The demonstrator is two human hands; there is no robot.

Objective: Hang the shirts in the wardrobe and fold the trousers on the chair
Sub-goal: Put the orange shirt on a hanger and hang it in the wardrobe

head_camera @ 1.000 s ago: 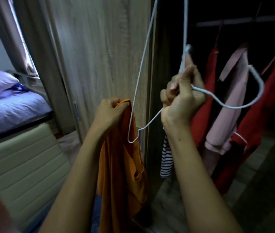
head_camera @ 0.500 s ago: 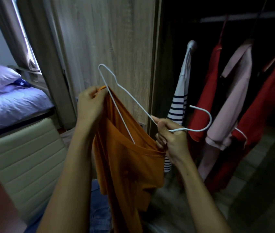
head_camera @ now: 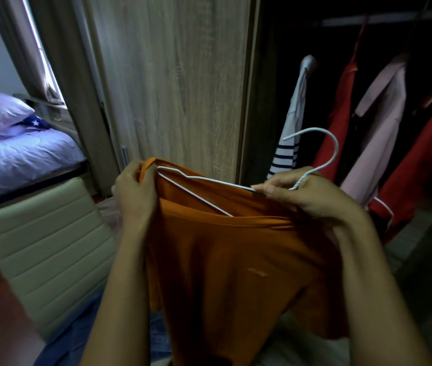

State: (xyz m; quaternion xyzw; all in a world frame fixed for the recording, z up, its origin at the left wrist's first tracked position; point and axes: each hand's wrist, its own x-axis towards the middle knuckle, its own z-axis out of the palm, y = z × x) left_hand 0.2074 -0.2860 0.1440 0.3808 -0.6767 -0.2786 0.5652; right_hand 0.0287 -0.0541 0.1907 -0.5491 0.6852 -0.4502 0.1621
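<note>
Your left hand (head_camera: 134, 191) has its grip closed on the collar edge of the orange shirt (head_camera: 236, 260), fingers curled round the cloth at the near shoulder. Your right hand (head_camera: 307, 194) pinches the white wire hanger (head_camera: 327, 151) at the twisted neck just under its hook. A second ago you held that hanger high, up by the dark wardrobe opening, while the shirt hung limp from your left hand. Half a second ago it had come down and stood tilted, one shoulder poking above your left hand. Now it lies nearly level, with its left shoulder tucked into the neck opening beside your left fingers and its lower wire running down inside the collar. The hook points up and to the right, free of the wardrobe rail (head_camera: 384, 18). The shirt is now spread wider between your two hands, in front of the wooden wardrobe door (head_camera: 172, 83). On the rail behind hang a striped shirt (head_camera: 286, 154), a red garment (head_camera: 339, 120) and a pink shirt (head_camera: 378, 128), all as before. The cream chair (head_camera: 45, 247) stands to your left, with blue denim (head_camera: 77, 336) low beside it; you cannot tell whether the denim rests on the seat.
</note>
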